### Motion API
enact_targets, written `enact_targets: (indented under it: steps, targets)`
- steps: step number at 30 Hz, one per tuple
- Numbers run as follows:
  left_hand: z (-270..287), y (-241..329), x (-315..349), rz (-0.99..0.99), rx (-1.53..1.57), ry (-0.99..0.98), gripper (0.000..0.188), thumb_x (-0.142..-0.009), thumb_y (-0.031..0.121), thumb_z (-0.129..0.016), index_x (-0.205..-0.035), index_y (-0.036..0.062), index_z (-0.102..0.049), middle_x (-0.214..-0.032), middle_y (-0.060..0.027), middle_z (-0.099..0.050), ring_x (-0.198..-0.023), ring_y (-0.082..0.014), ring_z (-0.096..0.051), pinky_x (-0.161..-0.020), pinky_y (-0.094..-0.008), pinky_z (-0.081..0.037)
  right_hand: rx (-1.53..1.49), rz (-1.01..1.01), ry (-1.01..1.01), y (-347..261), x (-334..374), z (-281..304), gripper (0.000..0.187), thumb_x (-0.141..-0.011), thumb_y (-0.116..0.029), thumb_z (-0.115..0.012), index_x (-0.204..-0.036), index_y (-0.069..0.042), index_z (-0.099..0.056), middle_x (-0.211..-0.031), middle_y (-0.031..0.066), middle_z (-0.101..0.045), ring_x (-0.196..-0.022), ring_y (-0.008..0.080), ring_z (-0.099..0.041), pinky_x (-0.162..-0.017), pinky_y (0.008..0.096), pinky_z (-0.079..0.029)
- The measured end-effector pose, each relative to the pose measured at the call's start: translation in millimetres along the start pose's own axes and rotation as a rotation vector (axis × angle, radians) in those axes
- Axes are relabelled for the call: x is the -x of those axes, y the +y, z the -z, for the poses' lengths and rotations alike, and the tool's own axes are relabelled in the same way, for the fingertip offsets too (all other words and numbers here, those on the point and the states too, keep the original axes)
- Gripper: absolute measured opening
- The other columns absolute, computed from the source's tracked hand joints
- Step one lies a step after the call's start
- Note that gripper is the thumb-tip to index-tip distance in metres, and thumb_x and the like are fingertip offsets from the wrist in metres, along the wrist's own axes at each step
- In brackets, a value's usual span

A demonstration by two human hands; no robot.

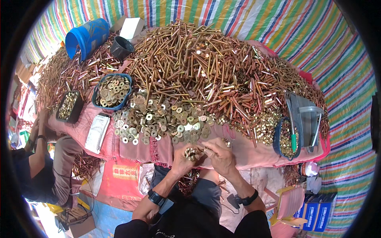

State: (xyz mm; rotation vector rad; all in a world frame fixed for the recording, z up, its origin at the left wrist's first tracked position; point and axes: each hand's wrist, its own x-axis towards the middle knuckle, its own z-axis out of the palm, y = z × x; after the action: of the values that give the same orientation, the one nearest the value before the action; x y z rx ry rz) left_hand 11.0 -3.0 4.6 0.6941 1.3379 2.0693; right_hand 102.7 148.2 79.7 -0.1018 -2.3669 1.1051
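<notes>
My left hand (pixel 182 162) is wrapped round a bundle of short metal bolts (pixel 191 153), their ends pointing up. Close against its right side, my right hand (pixel 221 158) has its thumb and fingers pinched together at the edge of the bundle; whatever is between them is too small to make out. Both hands are over the near edge of a pink cloth-covered table (pixel 250 152). Just beyond them lies a spread of loose flat washers (pixel 158 123). Small brass-coloured nuts (pixel 266 126) lie in a heap to the right.
A large mound of coppery rods and sleeves (pixel 198 59) covers the table's far side. Around it are a blue washer basket (pixel 95 102), a black nut tray (pixel 77 113), a blue nut basin (pixel 277 144), a grey scoop (pixel 307 109) and a tipped blue bucket (pixel 89 37). A co-worker's arm (pixel 39 154) is at left.
</notes>
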Motion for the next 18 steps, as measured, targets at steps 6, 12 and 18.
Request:
enact_targets:
  steps: [6,12,18]
  targets:
    - [3.8,0.1,-4.9,-0.018,-0.102,-0.028,0.011,-0.093,-0.006,-0.069,-0.102,0.0001,-0.067,-0.102,-0.0048,-0.073,-0.089,-0.0087,-0.061,-0.078,-0.0270,-0.053,-0.025,-0.184,0.052,-2.5,5.8,-0.2,0.020,-0.093,-0.011,-0.080,-0.109,-0.001,-0.075,-0.099,0.0097,-0.071,-0.083,0.0216,-0.069,-0.073,0.0326,-0.054]
    - [3.9,2.1,-3.5,-0.051,-0.099,-0.039,0.011,-0.093,-0.006,-0.068,-0.101,0.0002,-0.064,-0.105,-0.0065,-0.074,-0.090,-0.0100,-0.062,-0.079,-0.0275,-0.053,0.105,0.017,0.078,-3.6,5.8,-0.5,0.019,-0.095,-0.013,-0.078,-0.109,-0.001,-0.073,-0.099,0.0129,-0.071,-0.085,0.0267,-0.070,-0.074,0.0352,-0.054]
    - [1.5,3.9,-3.6,-0.040,-0.063,-0.035,0.011,-0.093,-0.007,-0.068,-0.100,0.0002,-0.064,-0.104,-0.0055,-0.073,-0.089,-0.0098,-0.062,-0.078,-0.0273,-0.053,0.070,-0.006,0.134,-5.6,11.4,-7.3,0.017,-0.098,-0.010,-0.073,-0.111,0.000,-0.072,-0.102,0.0144,-0.070,-0.088,0.0285,-0.070,-0.076,0.0370,-0.055]
